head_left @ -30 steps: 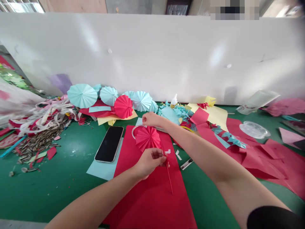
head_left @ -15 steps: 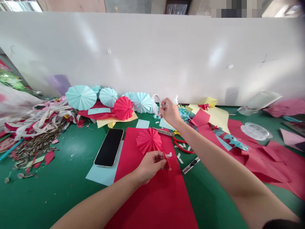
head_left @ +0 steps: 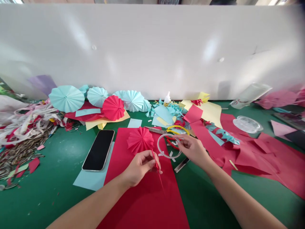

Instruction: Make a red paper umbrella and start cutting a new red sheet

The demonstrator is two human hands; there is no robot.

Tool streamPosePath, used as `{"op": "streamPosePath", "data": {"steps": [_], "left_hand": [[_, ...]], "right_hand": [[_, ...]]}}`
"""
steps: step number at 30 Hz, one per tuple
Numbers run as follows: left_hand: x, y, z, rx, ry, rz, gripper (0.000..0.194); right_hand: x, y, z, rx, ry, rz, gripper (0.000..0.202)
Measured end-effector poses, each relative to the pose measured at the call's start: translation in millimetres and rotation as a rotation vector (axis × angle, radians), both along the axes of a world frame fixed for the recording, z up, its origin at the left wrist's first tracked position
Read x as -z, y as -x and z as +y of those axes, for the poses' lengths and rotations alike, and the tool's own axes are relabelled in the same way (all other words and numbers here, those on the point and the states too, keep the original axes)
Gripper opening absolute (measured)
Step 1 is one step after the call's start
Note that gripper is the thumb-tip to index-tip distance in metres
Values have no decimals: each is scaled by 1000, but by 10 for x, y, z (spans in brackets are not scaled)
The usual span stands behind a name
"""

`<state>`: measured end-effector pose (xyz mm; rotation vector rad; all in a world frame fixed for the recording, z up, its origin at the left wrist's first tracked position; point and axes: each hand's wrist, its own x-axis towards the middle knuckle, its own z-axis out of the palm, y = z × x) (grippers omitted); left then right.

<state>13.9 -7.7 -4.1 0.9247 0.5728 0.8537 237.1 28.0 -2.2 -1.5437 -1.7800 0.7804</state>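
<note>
Over the red sheet (head_left: 147, 203), the left hand (head_left: 140, 167) pinches a thin red strip (head_left: 160, 178) — fingers curled. The right hand (head_left: 194, 148) grips a translucent ring (head_left: 159, 146) above the sheet's right edge. Left of the sheet lies a smartphone (head_left: 98, 150); on its far part, a pleated red rosette (head_left: 140, 140) — with scissors (head_left: 157, 130) just beside, across its far right corner. Light-blue rosettes (head_left: 132, 100) stand beyond it.

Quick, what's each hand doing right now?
Left hand: closed, pinching a thin red strip.
Right hand: closed, fingertips gripping a clear ring.
</note>
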Motion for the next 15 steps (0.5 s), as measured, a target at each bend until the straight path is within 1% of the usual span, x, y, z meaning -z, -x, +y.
{"op": "streamPosePath", "data": {"steps": [2, 3, 4, 7, 9, 12, 15], "left_hand": [[-70, 24, -9, 34, -95, 11, 12], [-100, 28, -17, 58, -133, 28, 12], [-122, 26, -29, 88, -158, 43, 11], [-129, -2, -70, 205, -176, 86, 12], [-100, -17, -90, 228, -175, 113, 15], [-60, -12, -90, 223, -158, 151, 17], [-56, 1, -69, 225, -148, 172, 21]], "right_hand": [[-80, 30, -35, -68, 0, -22, 27], [-113, 53, -53, -95, 51, 6, 26], [-138, 79, -73, -110, 139, 61, 27], [-158, 153, -129, -65, 444, 359, 28], [-145, 183, -149, -32, 573, 574, 27], [-135, 186, -149, -9, 663, 789, 25], [-156, 163, -139, 36, 666, 886, 24]]}}
